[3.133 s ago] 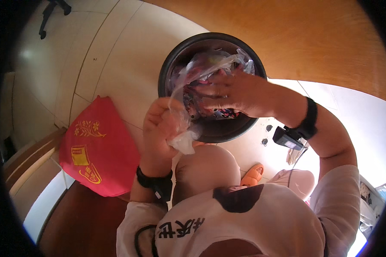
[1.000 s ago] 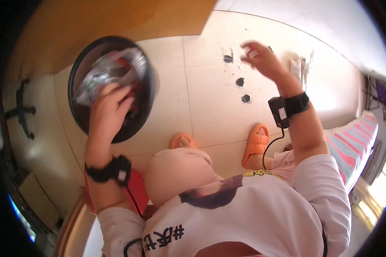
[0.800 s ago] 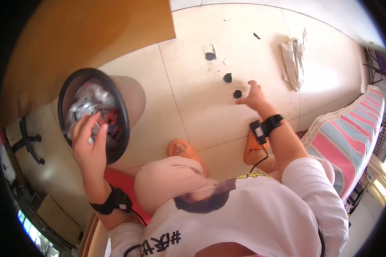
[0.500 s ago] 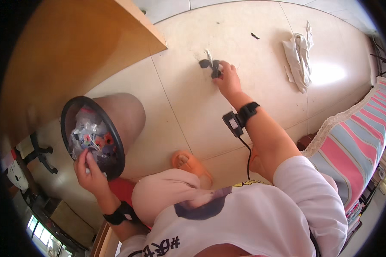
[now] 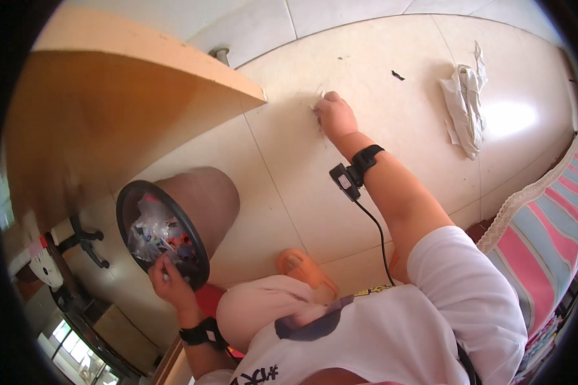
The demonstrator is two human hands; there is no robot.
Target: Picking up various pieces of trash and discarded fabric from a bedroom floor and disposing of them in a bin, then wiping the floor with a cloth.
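My left hand (image 5: 172, 285) is closed at the near edge of a brown trash bin (image 5: 215, 202) with a black rim, fingertips over its mouth. The bin leans with its opening toward the left. Inside it lie crumpled clear plastic (image 5: 151, 228) and red-and-dark patterned wrapping (image 5: 181, 240). Far ahead, my right hand (image 5: 337, 117) is down at the floor, its fingers bunched around dark scraps, mostly hidden. A small white bit (image 5: 313, 108) pokes out beside the fingers.
A crumpled off-white bag (image 5: 465, 109) and a small black scrap (image 5: 397, 75) lie on the tiled floor. A wooden furniture panel (image 5: 141, 96) stands at the left. A striped pink-and-blue cloth (image 5: 526, 237) hangs at the right. An orange slipper (image 5: 305, 273) is near me.
My right hand has closed over the dark scraps and white strip that lay spread on the floor. The view has shifted, so the bin and my left hand appear further right and lower.
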